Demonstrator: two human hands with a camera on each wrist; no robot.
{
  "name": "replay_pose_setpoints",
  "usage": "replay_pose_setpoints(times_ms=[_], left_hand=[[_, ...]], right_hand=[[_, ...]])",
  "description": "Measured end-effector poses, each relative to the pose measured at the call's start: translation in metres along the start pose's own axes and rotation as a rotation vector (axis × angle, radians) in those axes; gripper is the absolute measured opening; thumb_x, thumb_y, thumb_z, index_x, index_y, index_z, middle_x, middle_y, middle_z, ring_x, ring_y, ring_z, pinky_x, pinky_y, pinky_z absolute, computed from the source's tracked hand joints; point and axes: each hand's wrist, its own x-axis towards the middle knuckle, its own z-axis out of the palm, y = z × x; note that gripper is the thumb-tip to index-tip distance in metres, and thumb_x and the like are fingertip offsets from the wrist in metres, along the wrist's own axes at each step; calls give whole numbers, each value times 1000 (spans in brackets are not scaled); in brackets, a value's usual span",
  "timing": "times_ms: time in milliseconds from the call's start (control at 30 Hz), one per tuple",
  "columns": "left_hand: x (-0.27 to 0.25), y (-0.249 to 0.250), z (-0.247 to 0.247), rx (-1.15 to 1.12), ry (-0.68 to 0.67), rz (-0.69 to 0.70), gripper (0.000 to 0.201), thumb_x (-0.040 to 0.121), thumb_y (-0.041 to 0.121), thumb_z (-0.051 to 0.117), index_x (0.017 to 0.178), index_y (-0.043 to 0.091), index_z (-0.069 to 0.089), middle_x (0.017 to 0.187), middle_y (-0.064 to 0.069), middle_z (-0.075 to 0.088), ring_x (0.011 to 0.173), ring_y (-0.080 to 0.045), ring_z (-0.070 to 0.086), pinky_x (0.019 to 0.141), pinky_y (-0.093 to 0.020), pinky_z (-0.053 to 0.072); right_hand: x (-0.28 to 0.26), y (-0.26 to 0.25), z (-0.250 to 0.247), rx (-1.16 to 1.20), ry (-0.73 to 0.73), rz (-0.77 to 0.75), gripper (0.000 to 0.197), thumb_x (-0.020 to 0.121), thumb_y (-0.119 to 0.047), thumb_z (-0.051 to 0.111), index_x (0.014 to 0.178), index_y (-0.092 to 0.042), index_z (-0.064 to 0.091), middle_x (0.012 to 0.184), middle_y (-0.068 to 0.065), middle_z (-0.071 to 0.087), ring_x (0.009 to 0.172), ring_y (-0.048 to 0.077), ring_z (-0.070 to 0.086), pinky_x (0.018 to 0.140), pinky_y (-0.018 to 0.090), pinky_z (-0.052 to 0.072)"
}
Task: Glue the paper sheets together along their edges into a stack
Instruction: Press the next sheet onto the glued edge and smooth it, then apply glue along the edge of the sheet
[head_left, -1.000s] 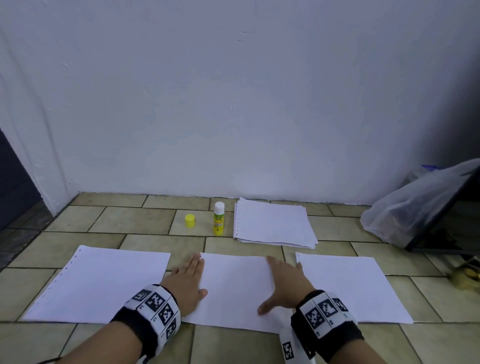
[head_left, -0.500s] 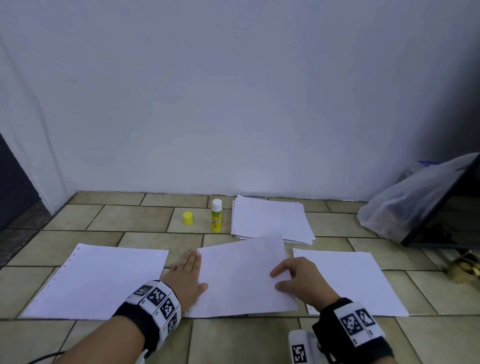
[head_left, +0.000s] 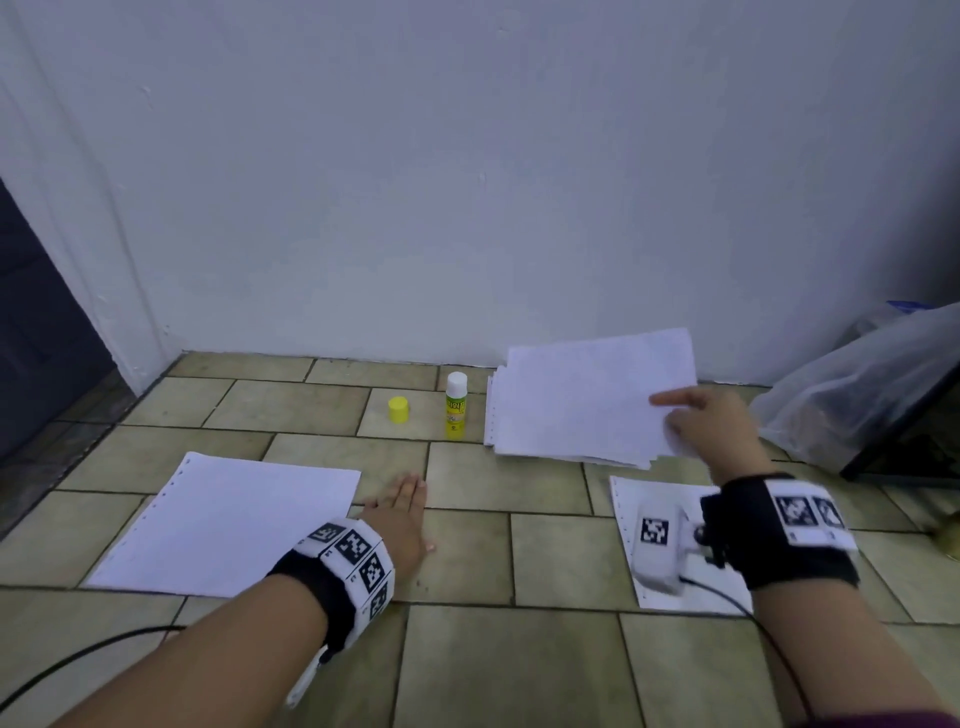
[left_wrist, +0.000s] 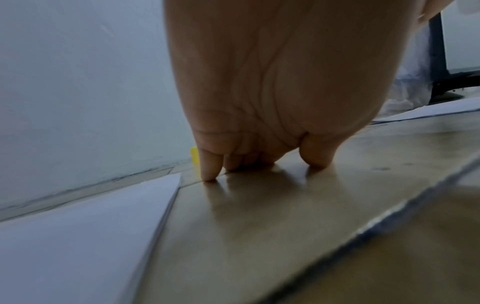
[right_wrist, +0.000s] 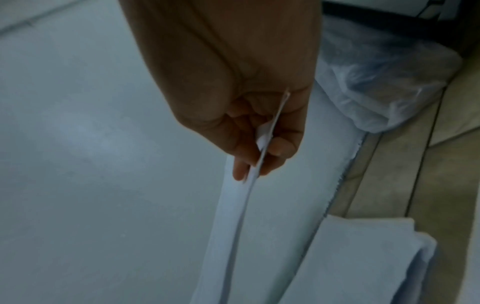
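My right hand (head_left: 691, 421) pinches the right edge of a white paper sheet (head_left: 587, 395) and holds it above the paper pile (head_left: 571, 454) by the wall. The right wrist view shows that held sheet (right_wrist: 233, 236) edge-on between thumb and fingers (right_wrist: 241, 164). My left hand (head_left: 402, 512) lies flat, fingers straight, on the bare floor tile; its fingertips (left_wrist: 209, 174) touch the tile beside the left sheet (left_wrist: 78, 236). One sheet (head_left: 228, 522) lies at the left, another (head_left: 628, 509) at the right, partly under my right wrist. An uncapped glue stick (head_left: 456, 405) stands beside its yellow cap (head_left: 399, 409).
A clear plastic bag (head_left: 857, 384) and a dark frame (head_left: 914, 441) sit at the right by the wall. A black cable (head_left: 78, 657) runs over the tiles at the lower left. The white wall (head_left: 467, 182) closes off the far side.
My right hand lifted the middle sheet off the floor and carried it back and right, over the pile. My left hand now rests on bare tile where that sheet lay.
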Motion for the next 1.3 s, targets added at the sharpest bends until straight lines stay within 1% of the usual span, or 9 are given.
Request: replay_pose_setpoints(times_ms=[100,233,333,600,733,867,933,1067,1300], left_hand=[[2,3,-1,17,-3,-29,74,103,39,31,151,4,-13,159,-9,-18,148,-21,-14,120,-40,8],[2,3,2,-1,15,-31,73,103,39,31,151,5,-12,160,-8,-19,148,-20,-14,120,-40,7],[1,2,2,-14,16,-19,72,103,37,31,151,5,-12,159,-8,-19,148,-20,-15,120,-40,6],[-1,2,1,7,6,-16,73,103,37,31,151,5,-14,159,-9,-20,147,-21,-17,120,-40,5],[1,3,0,14,0,-26,74,103,38,32,151,5,-14,159,-9,-20,147,-22,-17,119,-41,5],[2,4,0,30,-6,-35,74,103,39,32,151,5,-14,159,-9,-20,147,-21,-17,119,-41,5],[3,4,0,32,-4,-36,75,103,39,32,151,5,-14,159,-8,-20,147,-21,-17,120,-41,5],[6,3,1,37,-16,-40,76,103,41,32,151,5,-14,159,-9,-21,147,-22,-18,120,-41,6],[4,1,2,1,-10,-18,73,103,37,31,151,4,-13,159,-10,-20,147,-21,-16,119,-41,6]], right_hand=[[36,0,23,-59,-15,55,42,81,11,42,105,-5,72,79,9,59,61,14,48,51,15,37],[59,4,50,-171,-136,89,36,86,7,46,107,-8,71,80,11,61,62,18,52,47,10,41],[64,11,60,-266,-204,117,25,84,0,59,105,-8,71,96,11,64,86,25,61,73,22,47],[71,23,68,-734,-363,135,43,72,-26,81,111,-20,65,128,7,55,120,25,51,100,30,43],[67,18,64,-962,-368,89,47,76,-45,74,120,-35,60,142,10,36,137,31,24,112,35,25],[65,4,63,-1071,-398,50,52,89,-60,48,132,-30,54,145,6,39,140,28,25,115,38,24],[63,-3,58,-1028,-389,23,58,94,-59,38,137,-22,49,147,4,40,138,23,31,113,35,27],[55,2,45,-854,-413,-45,67,92,-46,53,149,-24,26,158,1,19,144,20,21,117,43,18],[-27,32,37,-880,-729,-75,98,89,-34,62,151,-19,-12,159,4,-17,148,19,-3,119,44,13]])
